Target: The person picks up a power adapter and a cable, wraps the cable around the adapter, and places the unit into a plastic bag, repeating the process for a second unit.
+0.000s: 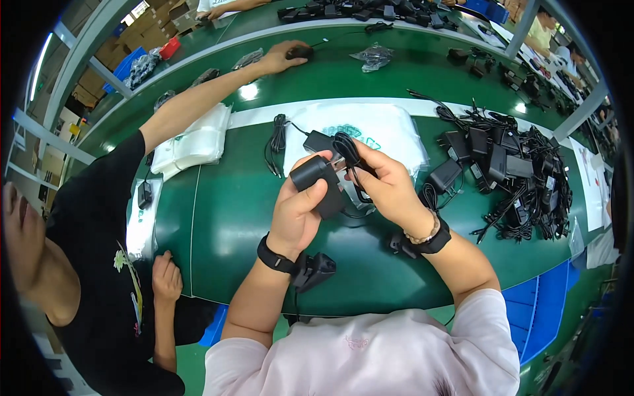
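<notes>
My left hand (pixel 297 214) is closed around a black power adapter (pixel 328 198), thumb across its body. Metal plug prongs show at the adapter's upper right side. My right hand (pixel 389 188) pinches a coiled black cable (pixel 346 146) close beside the adapter. Whether that cable belongs to this adapter I cannot tell. Just beyond both hands, another black adapter (pixel 318 141) lies on a stack of clear plastic bags (pixel 389 129), next to a cable bundle (pixel 278 135).
A tangled pile of black adapters and cables (pixel 508 168) fills the right of the green table (pixel 244 218). On the left sits a co-worker (pixel 99 231), one hand (pixel 284 57) on a black item across the table. Another bag stack (pixel 198 145) lies nearby. A blue bin (pixel 541 310) stands lower right.
</notes>
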{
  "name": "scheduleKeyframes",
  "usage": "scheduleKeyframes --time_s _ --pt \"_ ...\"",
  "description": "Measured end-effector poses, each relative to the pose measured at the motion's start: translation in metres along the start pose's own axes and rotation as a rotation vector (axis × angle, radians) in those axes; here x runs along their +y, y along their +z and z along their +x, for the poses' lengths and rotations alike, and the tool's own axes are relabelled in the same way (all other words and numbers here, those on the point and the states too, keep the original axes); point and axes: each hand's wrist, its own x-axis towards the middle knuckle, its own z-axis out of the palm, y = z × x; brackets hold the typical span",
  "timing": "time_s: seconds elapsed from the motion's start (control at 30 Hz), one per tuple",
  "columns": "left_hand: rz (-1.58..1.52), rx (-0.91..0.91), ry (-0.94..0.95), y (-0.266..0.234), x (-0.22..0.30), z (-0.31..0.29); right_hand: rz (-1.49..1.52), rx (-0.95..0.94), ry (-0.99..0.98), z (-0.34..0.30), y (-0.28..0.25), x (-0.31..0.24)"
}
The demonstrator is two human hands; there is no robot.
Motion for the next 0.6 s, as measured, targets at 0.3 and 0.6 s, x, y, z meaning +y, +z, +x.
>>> scheduleKeyframes --time_s 0.3,0.6 --pt "-0.045 0.132 0.109 -0.004 0.000 -0.003 -0.649 -0.154 -0.319 -0.011 0.016 -0.005" --pt "0.273 0.301 0.417 -0.007 0.016 -0.008 -0.817 -0.035 -0.365 -0.013 0.015 -0.019"
